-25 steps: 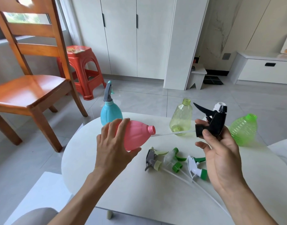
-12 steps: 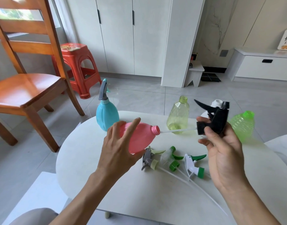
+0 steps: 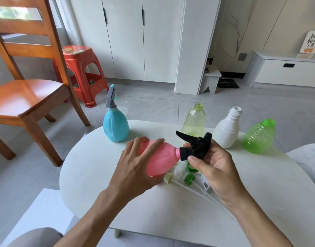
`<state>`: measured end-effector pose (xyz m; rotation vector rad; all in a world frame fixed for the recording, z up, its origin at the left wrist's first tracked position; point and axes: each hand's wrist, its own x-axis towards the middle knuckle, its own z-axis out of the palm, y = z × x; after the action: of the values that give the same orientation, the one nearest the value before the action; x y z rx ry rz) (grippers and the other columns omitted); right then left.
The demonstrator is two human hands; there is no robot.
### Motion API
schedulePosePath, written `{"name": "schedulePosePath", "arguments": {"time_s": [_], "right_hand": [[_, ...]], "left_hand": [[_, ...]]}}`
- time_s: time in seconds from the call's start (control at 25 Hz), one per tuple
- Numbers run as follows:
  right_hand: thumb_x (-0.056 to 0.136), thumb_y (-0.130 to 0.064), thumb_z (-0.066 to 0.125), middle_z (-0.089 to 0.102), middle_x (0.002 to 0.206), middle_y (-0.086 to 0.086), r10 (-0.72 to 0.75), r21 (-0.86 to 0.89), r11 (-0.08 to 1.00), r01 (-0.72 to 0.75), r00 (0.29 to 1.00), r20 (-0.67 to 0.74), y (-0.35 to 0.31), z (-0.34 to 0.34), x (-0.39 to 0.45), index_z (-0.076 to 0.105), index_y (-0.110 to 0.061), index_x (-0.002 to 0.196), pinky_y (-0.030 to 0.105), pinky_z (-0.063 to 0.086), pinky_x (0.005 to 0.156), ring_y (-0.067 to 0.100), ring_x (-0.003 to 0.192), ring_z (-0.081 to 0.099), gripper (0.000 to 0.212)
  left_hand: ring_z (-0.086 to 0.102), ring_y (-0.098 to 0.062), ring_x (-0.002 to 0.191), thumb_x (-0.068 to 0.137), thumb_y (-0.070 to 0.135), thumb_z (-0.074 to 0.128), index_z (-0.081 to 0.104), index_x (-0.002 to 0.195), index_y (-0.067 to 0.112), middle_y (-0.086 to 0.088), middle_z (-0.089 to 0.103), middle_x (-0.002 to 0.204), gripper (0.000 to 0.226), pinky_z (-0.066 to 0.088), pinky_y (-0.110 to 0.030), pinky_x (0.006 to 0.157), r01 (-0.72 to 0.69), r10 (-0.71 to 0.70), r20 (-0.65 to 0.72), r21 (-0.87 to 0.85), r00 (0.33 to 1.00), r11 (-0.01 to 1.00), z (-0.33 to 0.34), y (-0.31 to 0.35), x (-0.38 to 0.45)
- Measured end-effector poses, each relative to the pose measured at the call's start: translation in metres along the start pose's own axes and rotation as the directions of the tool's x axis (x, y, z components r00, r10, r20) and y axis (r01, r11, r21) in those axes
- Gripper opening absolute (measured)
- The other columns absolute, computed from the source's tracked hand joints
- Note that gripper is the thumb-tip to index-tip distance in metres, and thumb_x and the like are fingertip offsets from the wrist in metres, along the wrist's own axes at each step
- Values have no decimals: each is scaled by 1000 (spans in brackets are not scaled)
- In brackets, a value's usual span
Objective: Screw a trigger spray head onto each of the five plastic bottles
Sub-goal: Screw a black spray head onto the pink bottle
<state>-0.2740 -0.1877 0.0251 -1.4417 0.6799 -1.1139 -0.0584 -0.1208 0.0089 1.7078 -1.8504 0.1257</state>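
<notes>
While tilted, fingers (image 3: 146,145) around bottle (image 3: 162,159).

Very little here carries writing. The one clear case is a small white placard (image 3: 311,42) leaning on top of the low white cabinet (image 3: 285,72) — it bears a few large black brush-style characters in columns, with a band of orange marks beneath them, but the strokes are too blurred to read. Far left of that cabinet, the red plastic stool (image 3: 80,68) has a printed, colourful pattern on its seat — no letters or numbers can be made out in it. The bottles and spray heads on the table show no label, brand or number that I can see.
</notes>
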Motion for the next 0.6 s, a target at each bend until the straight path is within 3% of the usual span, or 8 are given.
{"name": "schedulePosePath", "arguments": {"time_s": [0.08, 0.2, 0.28, 0.44, 0.52, 0.6], "right_hand": [[80, -3, 68, 76, 105, 10, -6, -42, 999, 8, 999, 39, -1, -3, 0, 68, -13, 107, 32, 54, 90, 21, 102, 71, 29], [80, -7, 68, 74, 100, -1, -64, -291, 952, 90, 993, 98, -5, -6, -2, 65, -26, 101, 27, 53, 89, 16, 96, 70, 29], [80, -7, 67, 73, 100, -3, -72, -358, 926, 121, 987, 147, -9, -7, -2, 64, -30, 100, 26, 52, 89, 17, 97, 68, 31], [79, -10, 71, 77, 102, -4, 13, -261, 965, 14, 995, 100, -13, -7, 1, 62, -33, 104, 33, 55, 88, 17, 94, 73, 35], [79, -13, 76, 78, 96, 5, 83, -163, 983, -82, 997, 0, -12, -3, -1, 58, -30, 116, 47, 58, 81, 25, 79, 76, 44], [83, -14, 77, 79, 85, 8, 97, -176, 978, -112, 991, -92, -9, 4, -5, 46, -33, 135, 53, 60, 78, 27, 68, 76, 64]], "left_hand": [[50, -31, 112, 63, 47, 86, 44, 140, 32, -9, 51, 126, 89, 53, -42, 84, -8, 8, 19, -13, 1000, 1000, -1, 0, 0], [49, -28, 111, 62, 49, 84, 44, 139, 35, -5, 50, 125, 89, 54, -42, 84, -13, 15, 59, -19, 998, 1000, -2, -1, 0], [50, -26, 109, 61, 48, 85, 45, 139, 36, -3, 50, 123, 89, 53, -42, 84, -16, 19, 86, -30, 996, 999, -3, -3, 1], [49, -25, 108, 60, 49, 85, 45, 140, 36, -2, 50, 123, 90, 53, -42, 85, -26, 28, 107, -25, 994, 999, -3, -4, 0], [48, -25, 111, 61, 50, 84, 45, 140, 36, -3, 50, 124, 89, 53, -41, 84, -18, 19, 98, -6, 995, 1000, -2, -2, 0], [48, -25, 112, 63, 52, 83, 46, 140, 35, -3, 50, 125, 88, 52, -41, 84, -18, 17, 90, 6, 996, 1000, -2, -1, 1]]}}
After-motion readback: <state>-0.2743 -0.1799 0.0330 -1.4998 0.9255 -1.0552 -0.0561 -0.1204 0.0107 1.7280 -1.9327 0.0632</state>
